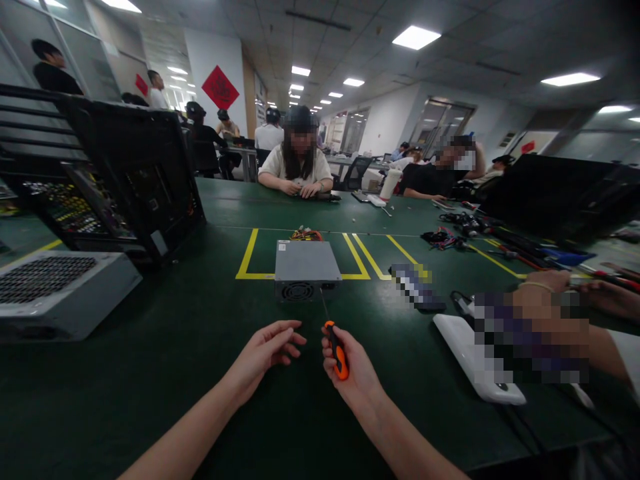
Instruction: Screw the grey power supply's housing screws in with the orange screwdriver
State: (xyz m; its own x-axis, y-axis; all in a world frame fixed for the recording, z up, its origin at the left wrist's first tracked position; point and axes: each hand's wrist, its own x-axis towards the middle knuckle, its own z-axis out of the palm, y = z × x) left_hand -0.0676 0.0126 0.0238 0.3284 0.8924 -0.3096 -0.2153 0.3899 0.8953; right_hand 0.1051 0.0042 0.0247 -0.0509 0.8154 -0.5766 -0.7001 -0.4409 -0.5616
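Observation:
My right hand (pixel 350 370) grips an orange and black screwdriver (pixel 341 361), its thin shaft pointing away from me. The shaft's tip overlaps the lower right of a grey computer power supply (pixel 307 261); whether it touches, I cannot tell. That power supply lies on the green table (pixel 210 413) with its fan grille and socket facing me, and coloured cables show behind it. To the left of the screwdriver, my left hand (pixel 267 350) hovers with fingers loosely curled and apart, holding nothing.
At the left stand a black computer case (pixel 175 180) and a second power supply (pixel 65 287). Yellow tape (pixel 245 257) marks the table. A white power bank-like device (pixel 475 360) lies at right beside a co-worker's arm (pixel 545 313). Another person (pixel 295 163) sits opposite.

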